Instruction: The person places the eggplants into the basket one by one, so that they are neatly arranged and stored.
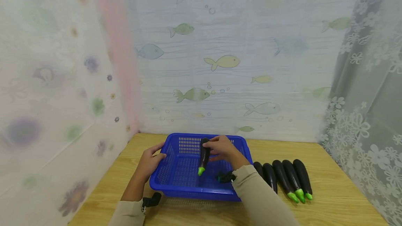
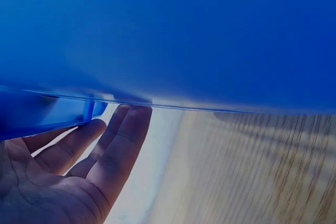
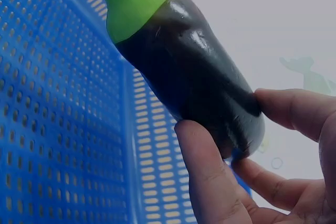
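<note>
A dark purple eggplant [image 1: 205, 154] with a bright green stem end hangs over the inside of a blue plastic basket [image 1: 201, 190]. My right hand [image 1: 222, 148] pinches it near its rounded end between thumb and fingers, the stem pointing down toward me. In the right wrist view the eggplant [image 3: 184, 66] shows glossy skin with small dents. On the basket's left side, my left hand [image 1: 149, 161] holds the rim, thumb over the top edge. From the left wrist, the fingers [image 2: 118, 156] reach up against the basket's outside; the thumb is not clearly visible there.
Several eggplants [image 1: 285, 177] lie side by side on the wooden table [image 1: 339, 191], right of the basket, some partly behind my right sleeve. A fish-patterned curtain [image 1: 220, 79] hangs behind the table, with a flowered one [image 1: 62, 114] at left and lace [image 1: 370, 149] at right.
</note>
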A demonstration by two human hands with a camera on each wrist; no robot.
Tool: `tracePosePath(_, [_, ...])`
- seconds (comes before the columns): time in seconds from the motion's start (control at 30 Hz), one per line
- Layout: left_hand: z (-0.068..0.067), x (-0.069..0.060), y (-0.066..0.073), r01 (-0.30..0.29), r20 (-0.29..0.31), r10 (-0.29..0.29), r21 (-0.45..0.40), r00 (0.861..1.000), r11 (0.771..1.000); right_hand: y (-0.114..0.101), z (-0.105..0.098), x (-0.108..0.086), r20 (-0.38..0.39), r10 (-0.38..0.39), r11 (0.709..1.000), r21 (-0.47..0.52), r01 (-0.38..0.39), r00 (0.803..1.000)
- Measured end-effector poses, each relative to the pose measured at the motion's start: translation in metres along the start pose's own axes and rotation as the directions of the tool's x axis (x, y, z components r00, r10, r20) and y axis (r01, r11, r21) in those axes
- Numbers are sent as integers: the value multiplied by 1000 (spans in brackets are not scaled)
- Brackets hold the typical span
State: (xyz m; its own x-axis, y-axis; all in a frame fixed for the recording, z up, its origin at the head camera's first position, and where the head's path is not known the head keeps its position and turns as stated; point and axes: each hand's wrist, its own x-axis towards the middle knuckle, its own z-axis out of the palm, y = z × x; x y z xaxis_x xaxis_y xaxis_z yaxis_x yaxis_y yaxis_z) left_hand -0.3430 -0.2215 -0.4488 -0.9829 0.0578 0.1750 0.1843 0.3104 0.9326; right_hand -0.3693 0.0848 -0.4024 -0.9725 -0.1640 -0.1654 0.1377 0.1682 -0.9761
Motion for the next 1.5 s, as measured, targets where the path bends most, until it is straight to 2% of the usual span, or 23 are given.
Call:
tracePosePath(0.4, [1,-2,-6,11,-35,-11,9,999,1000,14,41,10,49,33,998,49,-36,998])
tracePosePath(0.63, [3,-6,-3,36,-45,-35,18,998,999,14,59,16,80,58,996,64,-63,995])
tracePosePath(0.87, [3,-9,-3,29,-59,-27,33,998,999,17,71,20,96,78,997,-15,-77,992])
tracePosePath(1.07, [3,-7,-1,2,-68,0,35,998,999,15,74,21,49,110,989,-105,-105,993])
tracePosePath(1.5, [5,1,-2,-3,-80,5,23,997,1000,12,82,24,43,138,979,-158,-129,990])
